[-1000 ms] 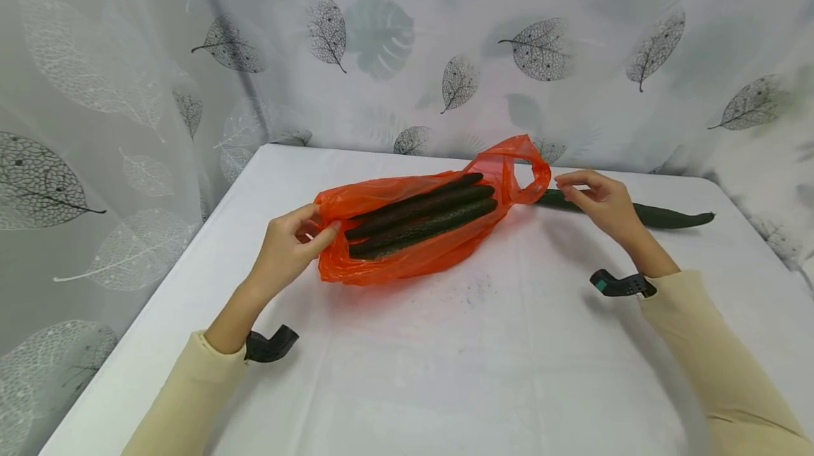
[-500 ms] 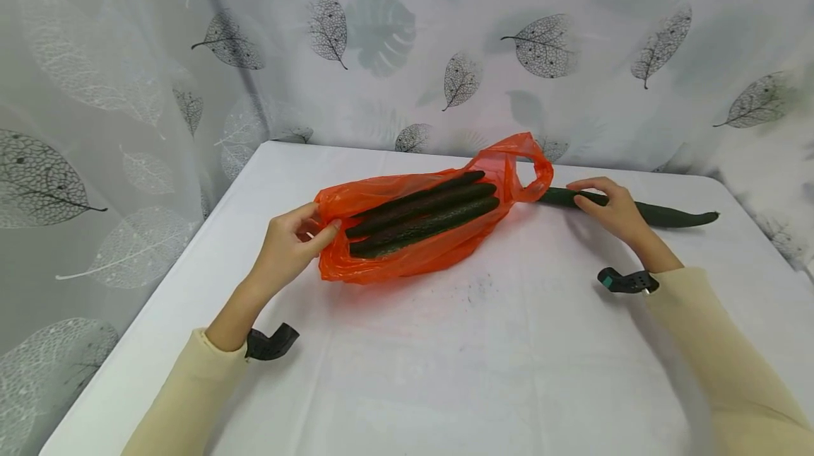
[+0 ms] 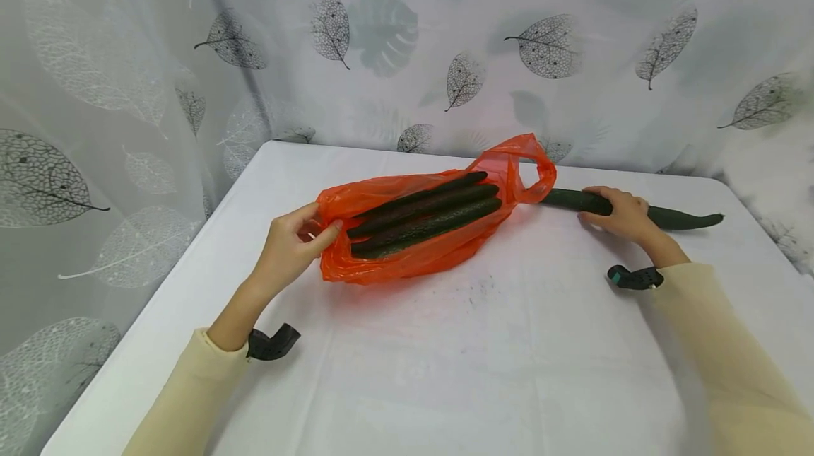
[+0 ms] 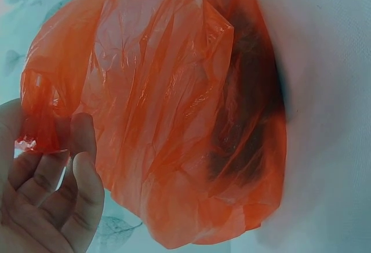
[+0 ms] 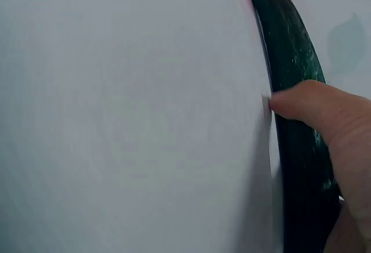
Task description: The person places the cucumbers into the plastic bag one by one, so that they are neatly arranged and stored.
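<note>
An orange-red plastic bag (image 3: 407, 273) lies on its side with its opening facing up, and 3 dark green cucumbers (image 3: 426, 219) show inside it. My left hand (image 3: 289, 244) pinches the bag's left end between thumb and fingers; in the left wrist view the gathered plastic (image 4: 43, 119) sits in the fingers. At the right, my right hand (image 3: 623, 215) grips a long cucumber (image 3: 683, 220) lying on the table, thumb on the near side and fingers over the top. That cucumber's left end is behind the bag's handle loop (image 3: 545, 177). The right wrist view shows the thumb across the cucumber (image 5: 290, 38).
A white-covered table (image 3: 432, 371) lies beneath everything. Behind it hangs a leaf-patterned curtain (image 3: 407, 46), close to the table's back edge. Black wrist cameras (image 3: 273, 343) are strapped at both wrists.
My right hand has moved from beside the bag's handle rightward onto the loose cucumber and has closed its fingers round it. The left hand and bag have stayed in place.
</note>
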The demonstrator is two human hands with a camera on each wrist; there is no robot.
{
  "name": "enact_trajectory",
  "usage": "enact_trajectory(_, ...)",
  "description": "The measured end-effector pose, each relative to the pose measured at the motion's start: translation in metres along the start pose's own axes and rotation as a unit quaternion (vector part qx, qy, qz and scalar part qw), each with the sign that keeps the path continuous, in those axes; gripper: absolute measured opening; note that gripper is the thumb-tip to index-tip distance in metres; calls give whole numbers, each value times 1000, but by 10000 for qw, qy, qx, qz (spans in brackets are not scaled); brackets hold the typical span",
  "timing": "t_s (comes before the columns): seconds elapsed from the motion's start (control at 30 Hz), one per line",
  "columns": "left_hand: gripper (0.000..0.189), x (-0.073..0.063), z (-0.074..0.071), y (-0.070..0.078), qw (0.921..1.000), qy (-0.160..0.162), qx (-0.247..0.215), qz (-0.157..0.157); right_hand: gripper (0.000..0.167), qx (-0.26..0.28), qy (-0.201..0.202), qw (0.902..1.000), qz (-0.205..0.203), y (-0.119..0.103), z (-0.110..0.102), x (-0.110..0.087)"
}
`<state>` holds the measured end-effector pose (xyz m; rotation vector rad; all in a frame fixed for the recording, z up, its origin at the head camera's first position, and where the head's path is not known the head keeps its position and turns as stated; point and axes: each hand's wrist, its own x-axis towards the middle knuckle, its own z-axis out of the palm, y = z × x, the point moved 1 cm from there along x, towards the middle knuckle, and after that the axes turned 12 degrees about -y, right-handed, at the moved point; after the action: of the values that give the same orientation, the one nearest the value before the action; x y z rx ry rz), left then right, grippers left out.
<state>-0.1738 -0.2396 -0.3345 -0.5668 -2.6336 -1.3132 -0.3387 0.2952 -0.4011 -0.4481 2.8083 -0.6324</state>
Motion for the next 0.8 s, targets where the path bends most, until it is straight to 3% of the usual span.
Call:
enact_trajectory(0.1,13,0,-1,0,10000,1,22,13,62,-294,-199,9994,18,5,-2,0)
enact_trajectory(0.3,14,0,-1,-1,10000,-18,-8,30,56,-486,-86,9988,-69,13,-1,-4)
enact_trajectory(0.53,14,1,3,-2,9999,-72,-57,-58,58,-687,-219,9973,-115,17,-2,-14)
enact_trajectory(0.8,14,1,1,-2,9999,-40,43,-125,57,-893,-268,9943,-522,12,-6,-26)
